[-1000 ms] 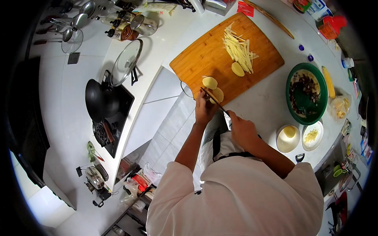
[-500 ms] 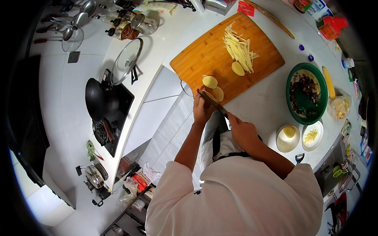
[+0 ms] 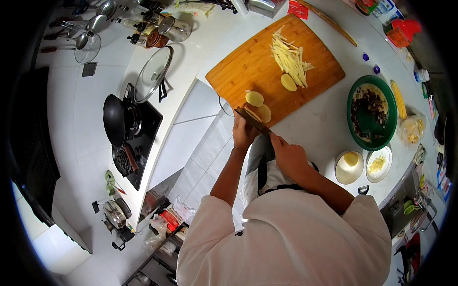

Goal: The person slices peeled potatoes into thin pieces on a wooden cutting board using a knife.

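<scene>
My right hand (image 3: pixel 289 158) is wrapped round the handle of a dark-bladed knife (image 3: pixel 253 121), which points up and left over the near corner of the wooden cutting board (image 3: pixel 243 62). Just beneath the blade, my left hand (image 3: pixel 244 132) has its fingers curled against a piece of potato (image 3: pixel 252 114), mostly hidden by knife and fingers. Close to the blade lie a potato slice (image 3: pixel 254 98) and another slice (image 3: pixel 264 113). Farther up the board rests a heap of potato strips (image 3: pixel 290 57), with a single round slice (image 3: pixel 288 83) at its lower end.
To the right stand a green bowl (image 3: pixel 392 117) with dark pieces, a white bowl (image 3: pixel 344 175) holding a yellow piece, and a small dish (image 3: pixel 380 176) of chopped bits. A corncob (image 3: pixel 398 99) lies beyond. At left are a black wok (image 3: pixel 114 121) and a glass lid (image 3: pixel 153 74).
The knife and my right hand have shifted slightly left, and the blade now sits lower over my left fingers. The slices and strips stay put.
</scene>
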A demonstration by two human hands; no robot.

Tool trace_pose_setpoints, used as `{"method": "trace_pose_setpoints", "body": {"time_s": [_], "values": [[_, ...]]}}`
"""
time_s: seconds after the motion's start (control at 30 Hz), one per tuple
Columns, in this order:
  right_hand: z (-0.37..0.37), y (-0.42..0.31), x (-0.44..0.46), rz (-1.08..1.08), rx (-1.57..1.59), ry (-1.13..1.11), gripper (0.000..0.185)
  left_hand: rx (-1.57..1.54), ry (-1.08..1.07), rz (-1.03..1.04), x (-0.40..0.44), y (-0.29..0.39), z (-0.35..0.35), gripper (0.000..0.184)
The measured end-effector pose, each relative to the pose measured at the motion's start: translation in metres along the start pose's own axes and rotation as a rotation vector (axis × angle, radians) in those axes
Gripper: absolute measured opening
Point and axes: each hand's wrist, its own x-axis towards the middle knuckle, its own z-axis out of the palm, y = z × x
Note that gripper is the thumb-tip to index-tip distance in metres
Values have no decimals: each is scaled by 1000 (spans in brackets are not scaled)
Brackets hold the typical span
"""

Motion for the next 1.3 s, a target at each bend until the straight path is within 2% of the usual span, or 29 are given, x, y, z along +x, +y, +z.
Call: {"method": "trace_pose_setpoints", "body": {"time_s": [0.23,0.4,0.47,0.53,0.6,0.67,0.8,0.93,1.03,1.3], "values": [[-2,-9,7,19,-25,38,51,109,29,153,4,-5,3,54],[-5,-6,3,22,-11,36,51,122,-7,68,-4,-19,-2,52],[-5,-4,4,32,-20,4,52,34,4,-1,-8,-25,1,53],[-3,-5,5,11,-24,48,52,-187,10,-135,-10,-21,3,54],[-2,-4,5,-1,-20,71,53,43,2,-40,-11,-26,-4,55],[0,-4,5,-8,-6,72,53,128,18,9,-12,-33,-5,55],[0,-6,5,-14,-11,57,56,78,28,-1,-9,-21,-8,50],[-4,-5,7,2,-19,1,58,183,39,117,-5,-9,-11,45],[-9,-8,8,12,-35,-41,57,160,15,42,-7,-20,-10,45],[-1,-7,17,-2,-42,-21,51,119,23,36,-7,-8,-12,42]]}}
